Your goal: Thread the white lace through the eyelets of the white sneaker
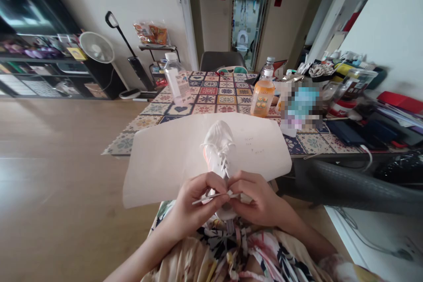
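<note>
A white sneaker (218, 136) lies on a large white sheet (158, 158), toe pointing away from me and its heel end close to my body. Its laces criss-cross down the front toward my fingers. My left hand (201, 198) is closed in a pinch on a white shoelace (208, 198), whose loose end sticks out to the left. Close against it, my right hand (253, 198) also pinches the lace over the upper part of the shoe. Both hands hide much of the tongue and the shoe's opening.
Beyond the sheet, a patterned tablecloth (205, 108) carries a clear bottle (176, 79) on the left and an orange drink bottle (262, 97) on the right. A dark tablet (346, 132) and other clutter lie farther right. A black chair (350, 189) stands at the right.
</note>
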{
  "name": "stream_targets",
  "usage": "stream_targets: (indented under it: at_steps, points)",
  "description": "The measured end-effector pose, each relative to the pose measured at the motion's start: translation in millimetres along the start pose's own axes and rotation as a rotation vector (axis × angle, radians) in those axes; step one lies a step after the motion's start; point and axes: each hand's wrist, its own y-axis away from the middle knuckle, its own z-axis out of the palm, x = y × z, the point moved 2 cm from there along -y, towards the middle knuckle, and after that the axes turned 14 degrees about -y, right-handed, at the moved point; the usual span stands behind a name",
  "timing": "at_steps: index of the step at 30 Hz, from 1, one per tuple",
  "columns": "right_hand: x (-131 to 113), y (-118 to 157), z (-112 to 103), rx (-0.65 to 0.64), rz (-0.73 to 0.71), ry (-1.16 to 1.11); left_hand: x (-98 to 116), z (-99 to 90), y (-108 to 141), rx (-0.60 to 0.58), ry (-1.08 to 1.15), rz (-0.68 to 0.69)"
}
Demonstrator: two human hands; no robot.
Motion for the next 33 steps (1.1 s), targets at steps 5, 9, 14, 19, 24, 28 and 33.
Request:
stream_targets:
  at_steps: [5, 9, 14, 19, 24, 28, 33]
  points:
    - [2, 3, 0, 0.047, -0.084, 0.129, -1, 1.5, 0, 0.028, 0.106, -0.087]
    - [0, 3, -2, 0.107, -0.179, 0.192, -1, 2.3, -2, 0.035, 0.146, -0.150]
    - [-5, 3, -6, 0.113, -0.227, 0.147, -6, 5.6, -4, 0.045, 0.239, -0.188]
    - [2, 4, -12, 0.386, -0.124, -0.323, -11, 1.7, -10, 0.209, 0.550, -0.209]
    - [25, 0, -24, 0.518, 0.030, -0.986, -24, -22.8, -20, 0.367, 0.893, -0.257]
    - [39, 3, -45, 0.412, 0.088, -1.057, -44, -51.3, -20, 0.370, 0.734, -0.235]
    - [51, 15, -56, 0.117, 0.166, -0.858, -64, -66.8, -8, 0.194, 0.388, -0.133]
